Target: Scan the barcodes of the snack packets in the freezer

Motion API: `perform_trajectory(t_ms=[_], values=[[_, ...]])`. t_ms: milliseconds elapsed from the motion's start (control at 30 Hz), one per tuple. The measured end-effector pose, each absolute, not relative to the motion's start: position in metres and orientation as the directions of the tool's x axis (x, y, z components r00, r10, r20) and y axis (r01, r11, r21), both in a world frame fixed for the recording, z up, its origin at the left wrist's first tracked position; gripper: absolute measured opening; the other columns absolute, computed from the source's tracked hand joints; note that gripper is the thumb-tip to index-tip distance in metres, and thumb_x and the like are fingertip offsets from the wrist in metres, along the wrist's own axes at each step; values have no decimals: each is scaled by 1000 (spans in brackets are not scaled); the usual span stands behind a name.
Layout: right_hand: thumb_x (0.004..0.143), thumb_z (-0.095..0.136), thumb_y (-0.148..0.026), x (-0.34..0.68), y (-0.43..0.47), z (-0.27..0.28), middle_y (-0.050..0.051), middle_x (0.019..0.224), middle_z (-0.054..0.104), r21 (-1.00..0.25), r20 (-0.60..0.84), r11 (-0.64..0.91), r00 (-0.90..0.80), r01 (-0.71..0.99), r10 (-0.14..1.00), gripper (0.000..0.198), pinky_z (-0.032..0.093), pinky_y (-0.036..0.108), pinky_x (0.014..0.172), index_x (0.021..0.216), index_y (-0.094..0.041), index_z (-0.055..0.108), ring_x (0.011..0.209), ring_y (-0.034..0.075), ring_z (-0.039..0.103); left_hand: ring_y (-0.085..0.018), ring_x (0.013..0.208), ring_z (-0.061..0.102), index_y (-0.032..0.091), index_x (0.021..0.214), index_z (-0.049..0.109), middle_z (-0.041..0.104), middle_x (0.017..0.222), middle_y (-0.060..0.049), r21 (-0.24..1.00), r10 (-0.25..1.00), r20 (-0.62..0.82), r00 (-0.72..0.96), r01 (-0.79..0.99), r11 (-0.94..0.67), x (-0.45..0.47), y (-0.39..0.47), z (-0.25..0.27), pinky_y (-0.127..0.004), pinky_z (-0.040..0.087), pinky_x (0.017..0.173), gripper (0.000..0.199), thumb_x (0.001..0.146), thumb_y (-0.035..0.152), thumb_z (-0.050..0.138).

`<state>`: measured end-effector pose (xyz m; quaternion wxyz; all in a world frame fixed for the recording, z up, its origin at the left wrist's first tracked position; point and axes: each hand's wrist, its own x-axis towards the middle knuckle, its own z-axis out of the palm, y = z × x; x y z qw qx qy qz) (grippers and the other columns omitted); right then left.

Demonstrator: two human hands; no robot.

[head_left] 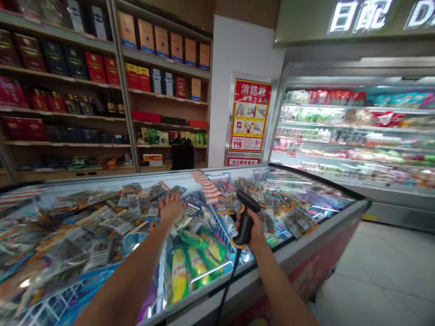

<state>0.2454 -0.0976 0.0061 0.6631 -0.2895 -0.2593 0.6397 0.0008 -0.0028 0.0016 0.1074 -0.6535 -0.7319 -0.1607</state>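
Note:
My right hand [257, 228] is closed around the handle of a black and yellow barcode scanner [245, 222], held upright over the chest freezer [217, 290]. A black cable [228, 285] hangs from the scanner's base. Farther left, my left hand [172, 207] reaches out with its fingers extended over flat clear packets [134, 201] with orange and blue edges. Whether its fingertips press on a packet I cannot tell. Bags of yellow corn [195, 262] in green wrapping show below, between my arms. More flat packets [297, 219] lie to the right of the scanner.
White wire dividers [163, 276] split the freezer. Shelves of boxed goods and bottles [166, 97] stand behind it on the left. A red and yellow fire notice [250, 115] hangs on the white pillar. A lit refrigerated display [353, 140] and tiled floor [377, 271] are at right.

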Motion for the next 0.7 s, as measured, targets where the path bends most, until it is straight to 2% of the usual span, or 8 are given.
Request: perform_trajectory(t_ms=[133,200,267,367,533,700], values=[[61,55,-35,245,-99,8,-1,50,55,-729,-37,-21,8,-684,999,21,40,21,36,72,-16,54,39,10,48,-28,106,46,17,100,57,60,104,-12,71,937,347,-38,997,14,10,-11,5,-51,11,95,36,76,36,38],[61,55,-34,243,-102,9,-1,51,56,-732,-28,-37,-24,-681,999,23,41,21,37,75,-16,54,40,10,48,-26,94,53,17,92,60,65,90,-11,82,939,342,-37,997,9,15,-15,8,-50,13,94,32,75,35,40],[62,55,-35,241,-105,10,-1,53,57,-728,-24,-64,-69,-683,997,25,41,21,37,78,-16,55,41,10,49,-27,95,53,15,95,58,63,93,-13,116,930,357,-91,992,52,18,-17,12,-48,21,91,34,76,34,37],[63,54,-38,237,-108,10,0,55,57,-725,-42,-123,-135,-677,990,27,41,22,39,78,-16,55,43,11,50,-33,105,44,7,103,53,56,106,-21,190,902,370,-223,968,161,16,-15,18,-48,29,83,42,75,35,37],[66,52,-40,237,-108,7,1,54,57,-744,-37,-157,-194,-650,980,31,41,22,38,82,-14,56,43,11,50,-33,101,49,8,95,57,60,98,-21,297,924,284,-257,940,170,20,-6,19,-43,35,80,38,66,32,53],[68,51,-40,237,-108,5,0,54,56,-744,-45,-183,-224,-643,974,31,40,21,38,83,-14,55,42,10,50,-33,88,57,11,80,62,64,90,-20,464,944,176,-278,869,170,26,-1,14,-35,42,67,31,55,30,63]])
